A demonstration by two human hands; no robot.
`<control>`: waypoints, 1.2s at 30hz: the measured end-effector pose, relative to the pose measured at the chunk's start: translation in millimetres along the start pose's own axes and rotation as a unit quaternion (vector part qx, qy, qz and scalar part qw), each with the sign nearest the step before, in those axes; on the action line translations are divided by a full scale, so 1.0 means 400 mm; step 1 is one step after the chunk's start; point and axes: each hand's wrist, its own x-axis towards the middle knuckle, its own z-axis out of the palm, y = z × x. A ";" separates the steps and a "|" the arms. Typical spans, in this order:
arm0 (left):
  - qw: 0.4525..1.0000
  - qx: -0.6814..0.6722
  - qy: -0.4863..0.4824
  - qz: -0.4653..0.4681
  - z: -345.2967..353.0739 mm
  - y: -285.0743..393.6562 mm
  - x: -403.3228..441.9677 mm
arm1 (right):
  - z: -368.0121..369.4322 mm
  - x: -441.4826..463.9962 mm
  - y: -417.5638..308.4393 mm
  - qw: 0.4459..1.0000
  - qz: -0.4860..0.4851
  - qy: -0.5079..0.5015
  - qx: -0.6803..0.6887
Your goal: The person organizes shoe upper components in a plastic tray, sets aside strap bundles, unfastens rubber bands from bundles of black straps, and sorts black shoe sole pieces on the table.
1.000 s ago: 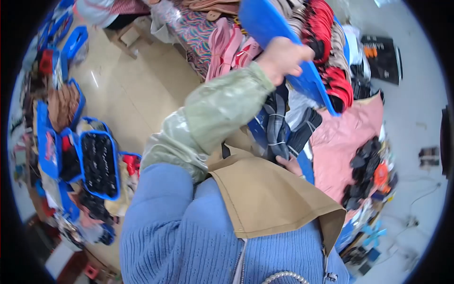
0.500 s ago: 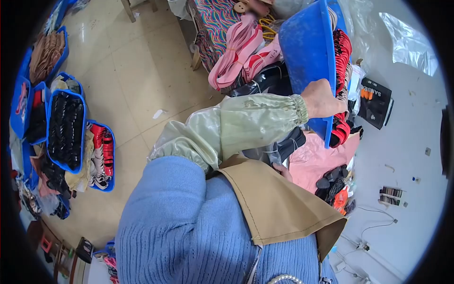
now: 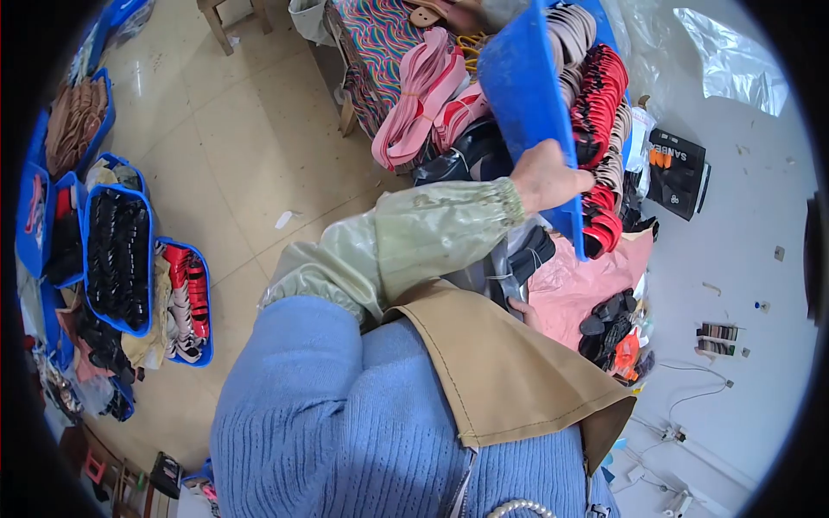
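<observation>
My left hand (image 3: 550, 176), in a pale green sleeve cover, is closed over the rim of a blue plastic tub (image 3: 522, 95). The tub is tilted and holds rows of stacked red-and-black pieces (image 3: 598, 108) and beige pieces (image 3: 572, 34) that look like shoe straps. Only a few fingers of my right hand (image 3: 523, 311) show past a tan collar flap (image 3: 518, 371). They are beside a dark bundle (image 3: 528, 255) in clear plastic and a pink sheet (image 3: 570, 281). Whether they hold anything is hidden.
Banded pink strips (image 3: 423, 95) lie on a colourful patterned cloth (image 3: 367, 43). Black pieces (image 3: 609, 328) are on the pink sheet. A black box (image 3: 680, 173) is near the wall. On the tiled floor stand blue tubs, one with black pieces (image 3: 119, 250). A stool (image 3: 229, 22) is farther off.
The tub has shifted left in view with my left hand on its rim, and more of the stacked pieces inside show. The view has shifted slightly. Slightly more of my right fingers shows.
</observation>
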 end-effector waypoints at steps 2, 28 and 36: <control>0.999 0.004 0.041 -0.011 -0.037 -0.041 -0.016 | -0.008 -0.026 0.010 1.000 -0.011 0.001 0.004; 0.839 -0.176 -0.439 -0.268 0.555 -0.311 -0.068 | -0.337 -0.356 -0.067 0.734 -0.540 0.298 -0.283; 0.946 -0.213 -0.222 -0.105 0.785 -0.402 -0.062 | -0.472 -0.344 -0.051 0.650 -0.575 0.331 -0.370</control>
